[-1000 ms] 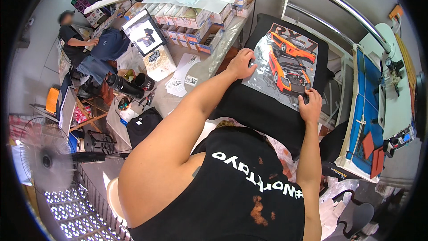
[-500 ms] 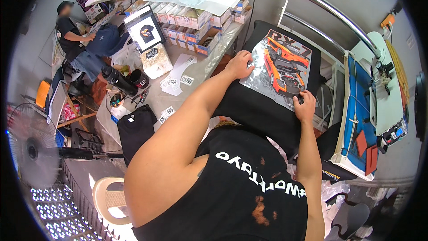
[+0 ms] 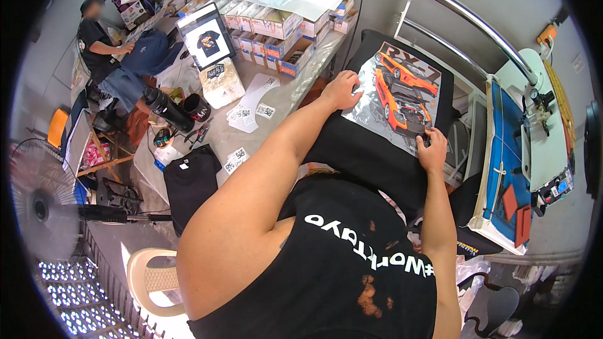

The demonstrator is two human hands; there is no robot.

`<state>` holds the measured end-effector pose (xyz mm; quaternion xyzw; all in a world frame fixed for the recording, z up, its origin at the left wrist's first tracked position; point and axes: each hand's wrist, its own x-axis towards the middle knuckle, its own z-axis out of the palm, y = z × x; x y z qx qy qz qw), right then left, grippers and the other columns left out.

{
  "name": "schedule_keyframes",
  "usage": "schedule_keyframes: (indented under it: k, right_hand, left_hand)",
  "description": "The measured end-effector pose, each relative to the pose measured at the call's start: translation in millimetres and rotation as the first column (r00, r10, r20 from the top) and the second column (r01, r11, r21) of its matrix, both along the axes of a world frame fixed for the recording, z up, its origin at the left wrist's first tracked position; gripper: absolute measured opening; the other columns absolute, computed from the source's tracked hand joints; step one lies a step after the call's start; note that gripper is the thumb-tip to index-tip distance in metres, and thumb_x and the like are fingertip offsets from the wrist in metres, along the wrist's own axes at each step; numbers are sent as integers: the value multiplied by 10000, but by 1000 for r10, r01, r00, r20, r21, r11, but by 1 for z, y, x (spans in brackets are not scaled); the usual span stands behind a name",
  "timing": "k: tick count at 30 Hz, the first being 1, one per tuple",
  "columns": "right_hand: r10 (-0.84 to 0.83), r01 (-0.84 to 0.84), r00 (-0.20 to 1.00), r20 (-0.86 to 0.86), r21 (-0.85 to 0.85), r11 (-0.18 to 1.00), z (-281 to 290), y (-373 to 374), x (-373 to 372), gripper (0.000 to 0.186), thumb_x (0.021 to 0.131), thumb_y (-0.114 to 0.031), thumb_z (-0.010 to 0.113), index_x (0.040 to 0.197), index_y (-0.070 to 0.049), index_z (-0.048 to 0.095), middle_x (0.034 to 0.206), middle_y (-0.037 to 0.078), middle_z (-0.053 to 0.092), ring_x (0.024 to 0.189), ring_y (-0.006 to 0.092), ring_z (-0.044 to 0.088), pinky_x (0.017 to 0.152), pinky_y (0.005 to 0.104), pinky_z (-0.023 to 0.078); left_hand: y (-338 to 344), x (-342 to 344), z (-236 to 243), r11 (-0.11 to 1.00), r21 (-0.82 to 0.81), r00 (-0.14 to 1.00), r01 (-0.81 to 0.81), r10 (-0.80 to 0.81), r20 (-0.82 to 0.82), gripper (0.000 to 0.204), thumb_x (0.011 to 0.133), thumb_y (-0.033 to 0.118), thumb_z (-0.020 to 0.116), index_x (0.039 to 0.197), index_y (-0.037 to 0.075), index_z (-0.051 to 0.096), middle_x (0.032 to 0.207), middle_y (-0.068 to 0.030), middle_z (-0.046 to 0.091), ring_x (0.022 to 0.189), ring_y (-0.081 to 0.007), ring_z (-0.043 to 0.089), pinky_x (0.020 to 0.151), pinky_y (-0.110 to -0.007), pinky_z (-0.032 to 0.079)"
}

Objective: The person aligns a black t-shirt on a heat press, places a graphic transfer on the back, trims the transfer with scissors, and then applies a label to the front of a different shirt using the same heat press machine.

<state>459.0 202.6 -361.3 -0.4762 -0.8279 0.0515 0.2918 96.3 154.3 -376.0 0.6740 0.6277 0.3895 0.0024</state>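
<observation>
A black T-shirt is spread over a raised flat board in front of me. On it lies a glossy printed transfer sheet with orange cars on a grey background. My left hand is at the sheet's left edge, its fingers curled and closed on the border. At the near right corner, my right hand pinches the sheet's edge between thumb and fingers. The sheet lies nearly flat, with light glaring off its left part. Fingertip undersides are hidden.
Right of the board stands a press machine with a chrome tube. The table at left holds a tablet, boxes, a mug and a folded black shirt. A fan and a seated person are farther left.
Both hands stay at the same edges of the transfer sheet, with hardly any finger movement. The whole view has shifted slightly.
</observation>
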Motion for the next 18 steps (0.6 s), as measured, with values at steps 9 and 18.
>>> schedule_keyframes:
  k: [9, 18]
  right_hand:
    - [-6, 6, 1000, 5, -19, 1000, 0, 0, 0, 342, 814, -272, 727, 1063, -55, 642, 1288, 129, 582, 1238, 334, 492, 1056, 435, 384]
    - [-5, 5, 1000, -2, -38, 999, 5, -4, -1, 346, 822, -266, 719, 1077, -47, 639, 1278, 140, 587, 1241, 336, 492, 1065, 434, 376]
  left_hand:
    - [-2, 2, 1, 1000, -3, 1000, -2, 2, -3, 300, 805, 244, 725, 1002, 60, 593, 1225, -127, 576, 1239, -326, 500, 1008, -418, 448]
    - [-2, 1, -2, 1000, -8, 1000, -2, 2, 8, 290, 806, 252, 719, 987, 58, 601, 1210, -123, 576, 1236, -318, 500, 1006, -415, 451]
